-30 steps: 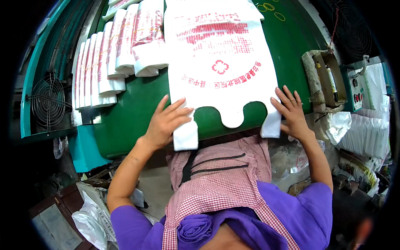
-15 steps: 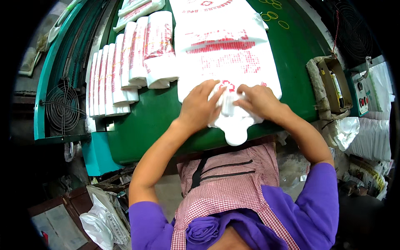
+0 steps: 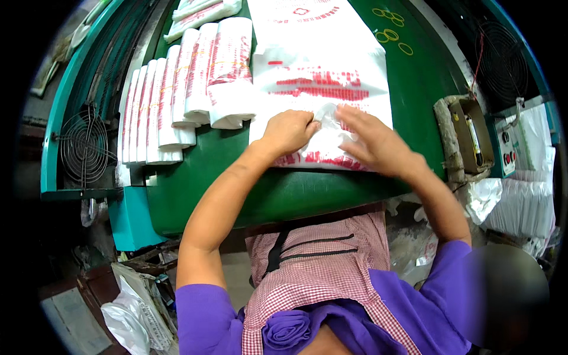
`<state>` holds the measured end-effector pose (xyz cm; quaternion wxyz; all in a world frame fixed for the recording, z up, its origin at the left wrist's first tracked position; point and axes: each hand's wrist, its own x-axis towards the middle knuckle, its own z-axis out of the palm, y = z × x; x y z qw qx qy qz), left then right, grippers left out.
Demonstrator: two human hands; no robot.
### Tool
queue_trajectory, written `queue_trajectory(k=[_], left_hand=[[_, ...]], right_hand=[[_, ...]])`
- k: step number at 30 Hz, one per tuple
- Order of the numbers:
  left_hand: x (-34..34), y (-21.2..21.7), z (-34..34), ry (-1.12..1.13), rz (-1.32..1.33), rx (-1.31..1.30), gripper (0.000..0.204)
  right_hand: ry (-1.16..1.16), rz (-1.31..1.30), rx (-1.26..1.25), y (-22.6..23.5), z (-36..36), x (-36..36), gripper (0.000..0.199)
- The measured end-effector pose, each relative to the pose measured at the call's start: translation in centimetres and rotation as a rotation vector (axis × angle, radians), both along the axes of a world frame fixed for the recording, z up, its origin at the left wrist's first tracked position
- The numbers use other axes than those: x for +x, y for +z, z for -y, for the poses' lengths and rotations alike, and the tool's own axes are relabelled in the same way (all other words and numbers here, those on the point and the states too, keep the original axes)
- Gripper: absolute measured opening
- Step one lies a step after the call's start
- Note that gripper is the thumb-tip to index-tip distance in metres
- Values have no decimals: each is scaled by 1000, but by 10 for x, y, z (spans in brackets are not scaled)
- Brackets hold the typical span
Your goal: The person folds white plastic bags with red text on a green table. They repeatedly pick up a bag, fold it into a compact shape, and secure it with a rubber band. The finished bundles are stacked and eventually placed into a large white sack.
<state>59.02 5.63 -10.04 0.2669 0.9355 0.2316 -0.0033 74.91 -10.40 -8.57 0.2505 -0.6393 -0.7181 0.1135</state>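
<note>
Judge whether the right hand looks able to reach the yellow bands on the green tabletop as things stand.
Probably yes: between the right hand and the yellow bands lie only flat white bags and green tabletop, nothing upright, though the arm may need to stretch.

Red-printed white bags (image 3: 322,68), green tabletop (image 3: 290,192)

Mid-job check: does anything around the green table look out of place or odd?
Small things only. Yellow bands lie loose and scattered on the green table, right of the white bags. At upper left, slanted bundles lie out of line with the neat row of rolls. Crumpled white plastic sits off the table, lower left.
</note>
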Motion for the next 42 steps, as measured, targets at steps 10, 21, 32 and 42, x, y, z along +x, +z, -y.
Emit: queue_trajectory(k=[10,21,32,42], left_hand=[[-32,-13,43,-240,263,527,40],[-66,9,23,-500,113,4,33],[-68,37,29,-558,73,434,30],[-42,27,22,-473,-145,-26,37]], right_hand=[[59,-89,161,-24,30,-30,60],[-384,-1879,-95,-51,51,20,52],[368,345,-55,-21,57,30,49],[259,-82,-546,28,48,18,72]])
